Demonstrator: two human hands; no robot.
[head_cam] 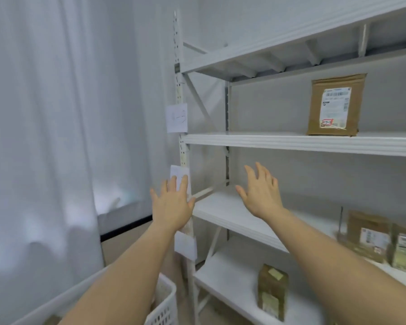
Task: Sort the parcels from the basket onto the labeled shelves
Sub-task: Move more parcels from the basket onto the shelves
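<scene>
Both my arms reach forward toward a white metal shelf rack point(291, 143). My left hand point(172, 204) is spread flat in front of the rack's left post, holding nothing. My right hand point(261, 192) hovers open over the left end of the middle shelf point(223, 213), also holding nothing. A brown parcel point(335, 105) with a white label stands upright on the shelf above. Two brown parcels point(369, 235) stand at the right of the middle shelf. Another parcel point(272, 292) stands on the lower shelf. The white basket point(165, 301) sits at the bottom under my left arm.
Paper labels point(177, 118) are stuck on the rack's left post, one beside each shelf level. A white curtain point(45, 137) hangs along the left side. A strip of brown floor shows between curtain and rack.
</scene>
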